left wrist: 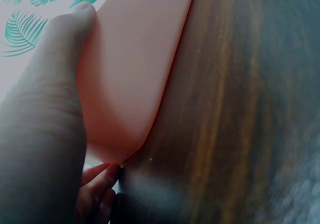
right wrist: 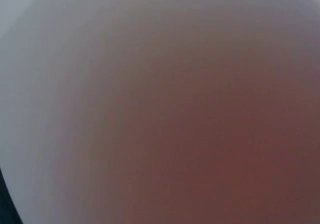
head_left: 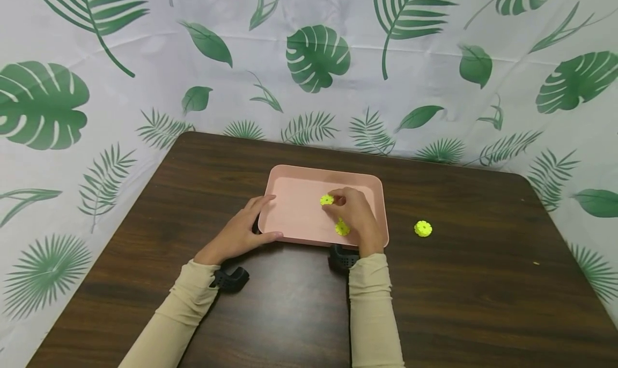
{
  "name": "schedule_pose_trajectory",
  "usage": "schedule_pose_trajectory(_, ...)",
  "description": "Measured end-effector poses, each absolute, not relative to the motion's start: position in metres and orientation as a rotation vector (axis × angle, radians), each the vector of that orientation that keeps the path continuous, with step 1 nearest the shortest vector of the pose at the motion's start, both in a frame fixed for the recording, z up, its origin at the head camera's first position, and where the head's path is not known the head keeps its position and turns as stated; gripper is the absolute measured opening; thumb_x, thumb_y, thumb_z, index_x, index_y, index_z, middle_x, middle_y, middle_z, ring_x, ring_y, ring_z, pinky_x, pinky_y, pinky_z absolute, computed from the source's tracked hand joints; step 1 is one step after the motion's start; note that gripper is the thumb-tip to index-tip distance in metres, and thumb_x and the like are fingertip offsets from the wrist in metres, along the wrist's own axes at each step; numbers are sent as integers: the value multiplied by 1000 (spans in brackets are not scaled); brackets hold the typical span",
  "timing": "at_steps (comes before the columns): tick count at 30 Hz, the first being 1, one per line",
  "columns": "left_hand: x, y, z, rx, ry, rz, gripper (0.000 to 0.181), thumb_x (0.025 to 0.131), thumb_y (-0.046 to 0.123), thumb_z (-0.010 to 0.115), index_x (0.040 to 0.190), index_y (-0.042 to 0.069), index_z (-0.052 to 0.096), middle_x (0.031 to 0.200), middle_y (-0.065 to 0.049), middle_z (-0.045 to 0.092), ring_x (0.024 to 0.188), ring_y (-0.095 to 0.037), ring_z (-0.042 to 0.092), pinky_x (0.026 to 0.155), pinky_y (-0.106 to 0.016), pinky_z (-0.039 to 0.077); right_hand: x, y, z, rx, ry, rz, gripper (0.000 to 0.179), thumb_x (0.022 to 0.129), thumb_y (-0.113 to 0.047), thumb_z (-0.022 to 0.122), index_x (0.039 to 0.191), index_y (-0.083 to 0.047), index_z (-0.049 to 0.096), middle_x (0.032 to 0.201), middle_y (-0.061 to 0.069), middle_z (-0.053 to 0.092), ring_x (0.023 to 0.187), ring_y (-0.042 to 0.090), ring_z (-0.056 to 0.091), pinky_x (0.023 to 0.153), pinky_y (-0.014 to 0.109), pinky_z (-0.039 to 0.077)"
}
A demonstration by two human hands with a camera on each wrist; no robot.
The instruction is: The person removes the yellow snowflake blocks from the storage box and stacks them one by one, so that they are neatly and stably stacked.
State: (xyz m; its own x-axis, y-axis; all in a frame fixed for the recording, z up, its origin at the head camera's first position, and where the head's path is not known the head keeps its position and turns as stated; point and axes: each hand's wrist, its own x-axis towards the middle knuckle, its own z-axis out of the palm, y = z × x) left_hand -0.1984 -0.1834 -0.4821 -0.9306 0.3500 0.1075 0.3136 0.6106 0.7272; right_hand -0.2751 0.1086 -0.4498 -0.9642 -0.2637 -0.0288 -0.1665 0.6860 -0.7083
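Note:
A shallow pink tray [head_left: 294, 212] with rounded corners lies on the table. My left hand [head_left: 243, 228] holds its left end, thumb along the near rim and fingers at the left side; the left wrist view shows this thumb and some fingertips [left wrist: 97, 184] around the tray wall [left wrist: 135, 68]. Over the tray, my right hand [head_left: 354, 210] pinches a small bright-yellow notched disc [head_left: 326, 199] with a hole in its middle. A second yellow notched disc [head_left: 342, 227] sits in the tray below that hand, partly hidden by it. The right wrist view is blurred by something close.
Right of the tray, more yellow notched discs [head_left: 423, 228] lie stacked on the dark wood table [head_left: 463, 282]. A black wrist mount [head_left: 232, 279] is on the left wrist, another [head_left: 343, 258] on the right. Behind the table hangs a white leaf-print cloth [head_left: 260, 57].

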Motion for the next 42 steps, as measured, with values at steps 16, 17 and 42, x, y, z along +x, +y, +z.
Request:
schedule_pose_trajectory(16,-197,-184,-484,572,2776,1249,90,92,49,77,163,21,30,163,-12,32,145,-40,39,109,-67,36,-257,176,-427,-384,2967,-1295,31,92,-16,81,117,1,73,99,16,61,88,31,54,76,41,47)
schedule_pose_trajectory(17,-197,-184,-484,571,2774,1248,90,92,50,76,163,21,30,163,-12,32,145,-40,39,109,-67,36,-256,183,-426,-366,2996,-1291,32,92,-15,81,118,2,73,99,16,61,87,30,54,76,41,47)
schedule_pose_trajectory(42,-199,-180,-485,600,2769,1257,89,93,47,76,164,20,28,164,-11,30,147,-39,36,111,-66,34,-211,305,-449,269,3007,-1329,47,95,-32,78,128,2,71,111,16,66,88,13,53,68,19,44)
